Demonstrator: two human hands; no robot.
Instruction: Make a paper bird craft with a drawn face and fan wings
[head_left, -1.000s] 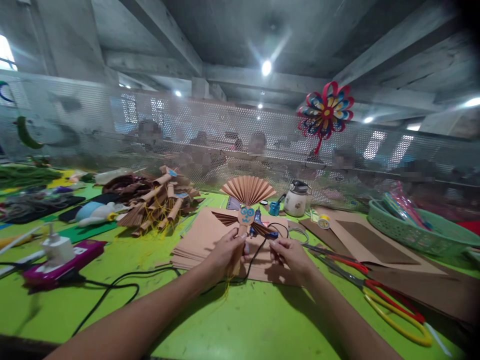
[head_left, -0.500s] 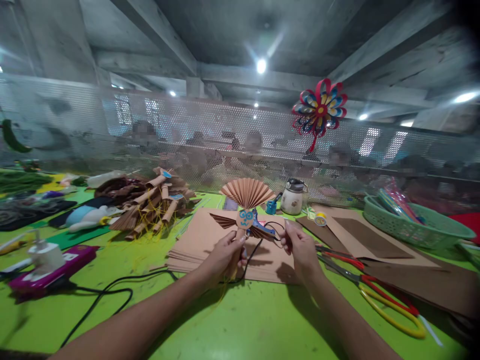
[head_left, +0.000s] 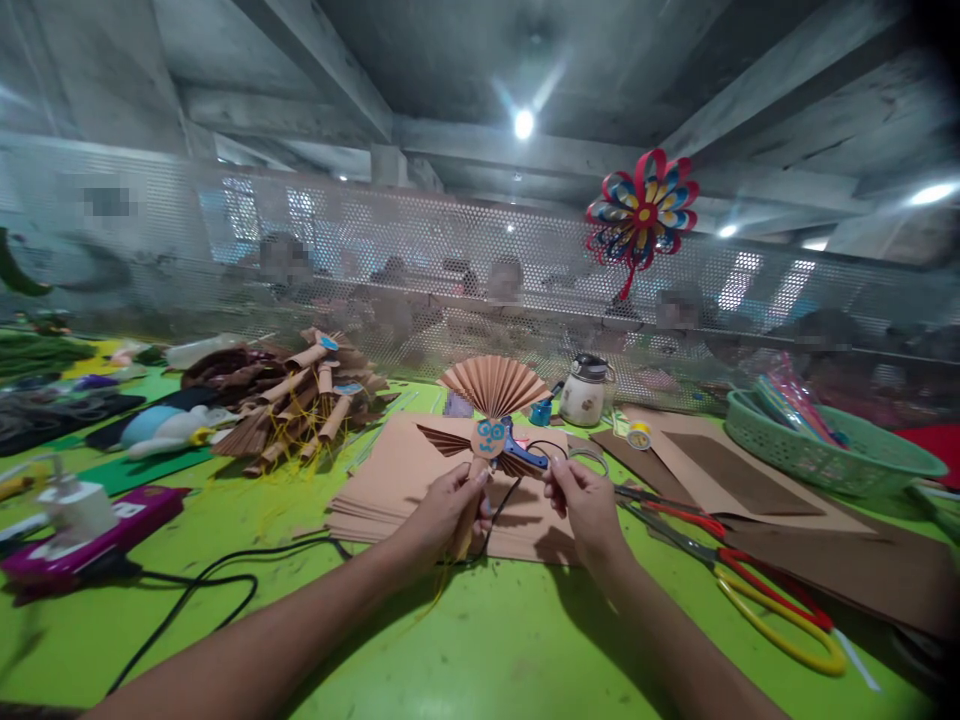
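Observation:
A paper peacock-like figure (head_left: 489, 437) stands upright at mid-table, with a pleated tan fan (head_left: 495, 385) above, a round face drawn in blue, and dark pleated wings. My left hand (head_left: 454, 508) is closed round its rolled paper body from below; yellow thread hangs beneath. My right hand (head_left: 581, 497) is pinched beside the right wing's tip; whether it grips the wing is hidden. Directly behind the figure lies a blue glue gun (head_left: 529, 457) with a black cord. Under both hands is a stack of tan paper sheets (head_left: 390, 465).
Scissors with red and yellow handles (head_left: 780, 615) lie at right, before a green basket (head_left: 840, 455). At left are a heap of paper figures (head_left: 300, 410) and a purple power strip (head_left: 97, 545) with its cord. A jar (head_left: 583, 392) stands behind, near a tape roll (head_left: 589, 461).
My right hand has moved left, closer to the figure's right wing, uncovering the tape roll. My left hand keeps its hold on the figure, and the view has shifted slightly.

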